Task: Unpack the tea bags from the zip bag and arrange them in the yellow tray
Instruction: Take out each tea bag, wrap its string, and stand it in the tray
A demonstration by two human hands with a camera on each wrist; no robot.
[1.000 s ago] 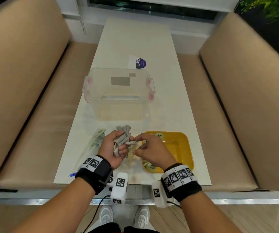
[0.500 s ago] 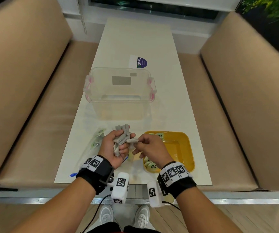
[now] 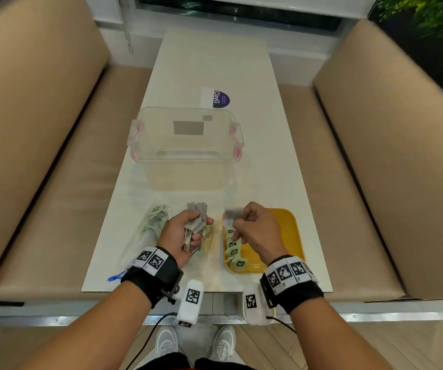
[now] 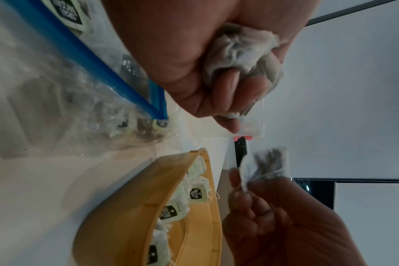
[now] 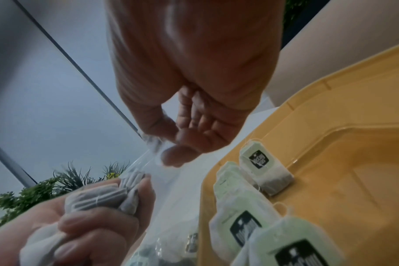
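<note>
My left hand [image 3: 185, 231] grips a bunch of grey tea bags [image 3: 197, 218] above the table, the same bunch [image 4: 241, 52] bulging from the fist in the left wrist view. My right hand [image 3: 252, 228] pinches a single tea bag [image 3: 233, 214] over the left edge of the yellow tray [image 3: 292, 236]. That single bag [image 4: 265, 164] sticks up from the fingertips. A row of tagged tea bags [image 3: 235, 252] lies along the tray's left side. The clear zip bag [image 3: 153, 225], with a blue zip strip [image 4: 84, 59], lies flat left of my hands with more tea bags inside.
A clear plastic box [image 3: 185, 148] with pink latches stands beyond my hands mid-table. A round sticker [image 3: 220, 98] sits farther back. Beige benches [image 3: 391, 161] flank the white table [image 3: 215, 62] on both sides. The table's front edge lies just under my wrists.
My right hand has pulled one tea bag away from the bunch and moved right, over the tray. The left hand stays put with the remaining bunch.
</note>
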